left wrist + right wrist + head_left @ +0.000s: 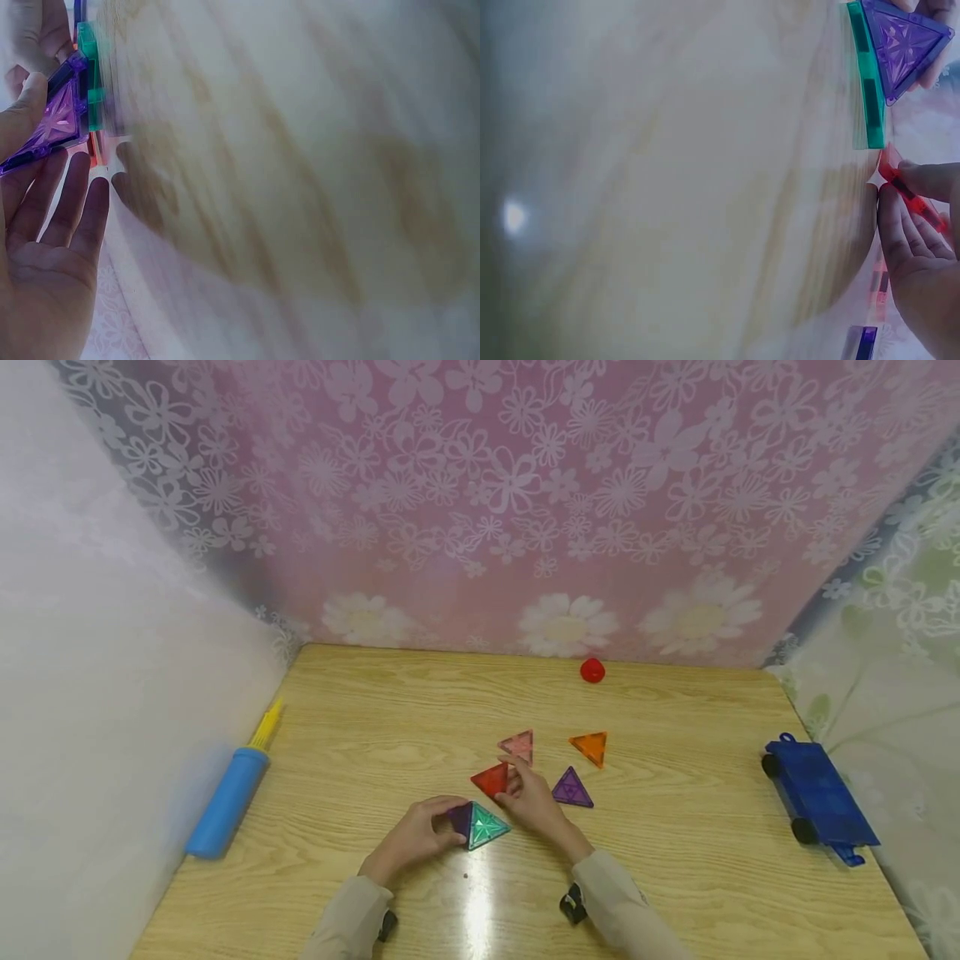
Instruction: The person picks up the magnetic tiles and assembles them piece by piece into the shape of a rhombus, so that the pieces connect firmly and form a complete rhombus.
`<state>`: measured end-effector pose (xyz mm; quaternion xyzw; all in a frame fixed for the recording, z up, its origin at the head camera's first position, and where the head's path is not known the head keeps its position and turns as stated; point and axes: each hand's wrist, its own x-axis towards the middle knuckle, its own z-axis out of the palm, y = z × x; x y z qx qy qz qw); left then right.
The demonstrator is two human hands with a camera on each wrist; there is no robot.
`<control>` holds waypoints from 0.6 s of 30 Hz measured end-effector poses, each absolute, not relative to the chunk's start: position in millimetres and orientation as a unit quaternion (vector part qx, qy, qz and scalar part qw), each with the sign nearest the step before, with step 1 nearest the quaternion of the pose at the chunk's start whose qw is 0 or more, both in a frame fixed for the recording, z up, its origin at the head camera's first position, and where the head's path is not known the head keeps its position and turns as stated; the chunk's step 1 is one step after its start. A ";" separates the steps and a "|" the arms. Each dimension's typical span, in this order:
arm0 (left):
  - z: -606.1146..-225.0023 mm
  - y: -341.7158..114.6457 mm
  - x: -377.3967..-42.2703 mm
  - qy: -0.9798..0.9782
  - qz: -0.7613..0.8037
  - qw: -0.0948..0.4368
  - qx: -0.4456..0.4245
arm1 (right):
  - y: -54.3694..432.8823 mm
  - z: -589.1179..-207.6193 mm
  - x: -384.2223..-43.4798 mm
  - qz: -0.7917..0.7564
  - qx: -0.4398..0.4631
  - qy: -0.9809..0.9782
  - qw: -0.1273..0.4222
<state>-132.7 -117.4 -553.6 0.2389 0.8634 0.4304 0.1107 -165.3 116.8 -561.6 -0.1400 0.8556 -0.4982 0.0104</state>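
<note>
My left hand (pixel 417 837) pinches a dark purple triangular magnetic tile (pixel 904 46) between thumb and fingers. This tile stands raised along the left edge of a green triangular tile (pixel 486 827), which lies flat on the wooden table. A red triangular tile (pixel 492 779) is pinched by my right hand (pixel 534 800), just beyond the green one. In the right wrist view the red tile tilts up from the table, one corner close to the green tile's end. A pink triangular tile (pixel 520 743) lies beyond the right fingertips, and a second purple triangular tile (pixel 572 789) lies right of that hand.
An orange triangular tile (pixel 592 748) lies to the right of the pink one. Near the back edge sits a small red rounded object (pixel 592 671). A blue and yellow hand pump (pixel 234 800) lies at the left edge, a blue wheeled toy car base (pixel 819 793) at the right.
</note>
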 end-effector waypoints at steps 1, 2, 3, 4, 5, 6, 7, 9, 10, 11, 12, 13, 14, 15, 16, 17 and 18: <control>-553.4 -117.3 -132.7 0.864 0.430 0.110 0.239 | 117.4 -561.7 -164.5 -0.501 -0.135 0.855 0.008; -553.5 -117.2 -132.6 0.864 0.429 0.109 0.240 | 118.0 -561.4 -163.3 -0.505 -0.127 0.854 0.010; -553.7 -117.1 -132.6 0.865 0.428 0.109 0.240 | 118.9 -561.3 -162.1 -0.510 -0.119 0.852 0.012; -553.7 -117.0 -132.5 0.865 0.428 0.109 0.240 | 119.7 -561.4 -160.8 -0.514 -0.113 0.851 0.011; -553.9 -116.9 -132.6 0.865 0.427 0.109 0.240 | 120.7 -561.8 -159.7 -0.517 -0.107 0.849 0.011; -553.8 -116.8 -132.5 0.864 0.428 0.109 0.240 | 121.8 -561.7 -158.3 -0.521 -0.103 0.847 0.011; -553.9 -116.8 -132.5 0.865 0.428 0.109 0.239 | 122.9 -561.5 -156.8 -0.526 -0.099 0.845 0.011; -553.9 -116.6 -132.6 0.865 0.429 0.108 0.237 | 125.1 -561.0 -153.8 -0.534 -0.096 0.840 0.009; -553.7 -116.6 -132.6 0.865 0.430 0.108 0.236 | 126.1 -560.7 -152.6 -0.536 -0.096 0.839 0.008; -553.4 -116.5 -132.6 0.864 0.431 0.108 0.235 | 127.0 -560.3 -151.3 -0.537 -0.096 0.838 0.008; -553.0 -116.4 -132.6 0.864 0.432 0.108 0.234 | 127.8 -559.8 -150.0 -0.539 -0.098 0.837 0.006; -552.7 -116.2 -132.6 0.864 0.432 0.108 0.233 | 128.4 -559.3 -149.0 -0.540 -0.098 0.836 0.007; -552.4 -116.0 -132.6 0.864 0.433 0.108 0.233 | 128.9 -558.9 -148.0 -0.543 -0.097 0.834 0.010; -552.2 -115.8 -132.8 0.864 0.434 0.109 0.232 | 129.3 -558.7 -147.2 -0.542 -0.100 0.834 0.011; -552.2 -115.7 -132.8 0.863 0.436 0.109 0.232 | 129.4 -558.5 -146.4 -0.542 -0.100 0.834 0.015; -552.1 -115.6 -132.9 0.862 0.437 0.110 0.232 | 129.5 -558.9 -145.9 -0.542 -0.102 0.834 0.018; -552.0 -115.5 -133.0 0.861 0.438 0.110 0.232 | 129.3 -559.1 -145.3 -0.540 -0.106 0.835 0.020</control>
